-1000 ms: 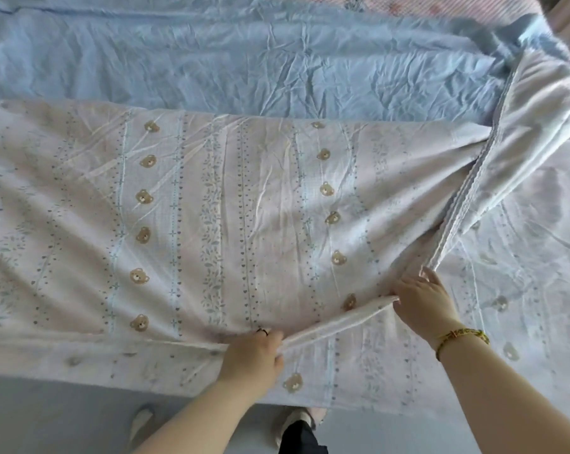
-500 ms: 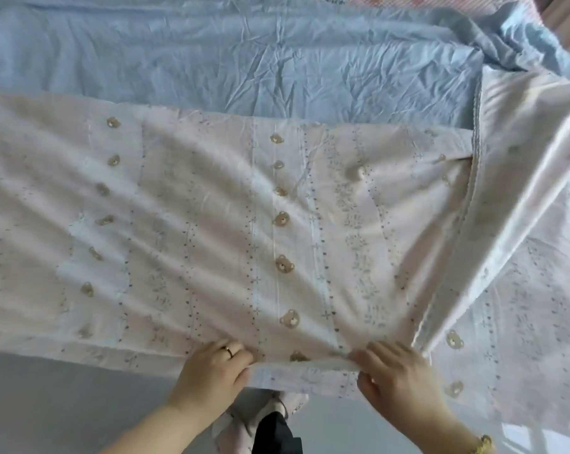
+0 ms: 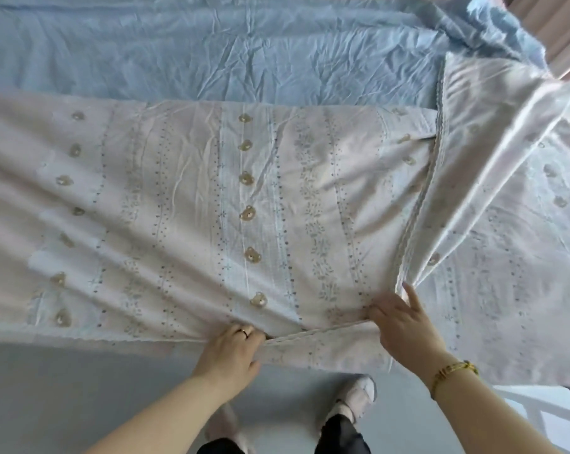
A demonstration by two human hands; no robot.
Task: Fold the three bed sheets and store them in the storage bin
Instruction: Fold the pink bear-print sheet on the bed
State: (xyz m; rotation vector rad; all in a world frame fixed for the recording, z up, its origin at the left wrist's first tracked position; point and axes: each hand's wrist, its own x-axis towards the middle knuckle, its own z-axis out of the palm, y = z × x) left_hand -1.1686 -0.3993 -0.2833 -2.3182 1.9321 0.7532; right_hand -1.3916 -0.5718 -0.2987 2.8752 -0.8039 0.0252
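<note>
Folding bear sheet (image 3: pixel 211 198), early step I think. It lies spread flat over blue sheet (image 3: pixel 211 50). Left hand (image 3: pixel 233 350) fingers pinch near edge. Right hand (image 3: pixel 405 326) fingers curl on same edge, one finger straight. Next: lift edge, carry across, match corners. Bin not seen.

A bed (image 3: pixel 48 34) with two sheets on it, and a grey floor (image 3: pixel 80 404) in front.

A crinkly blue sheet (image 3: pixel 277 60) lies flat on the bed and covers it at the far side. A pale bear sheet (image 3: pixel 179 208) with rows of little bears lies on top of the blue one, on the near side. Its near edge hangs over the bed's side. Its right part is folded over. Two shoes (image 3: pixel 359 398) stand on the floor.
</note>
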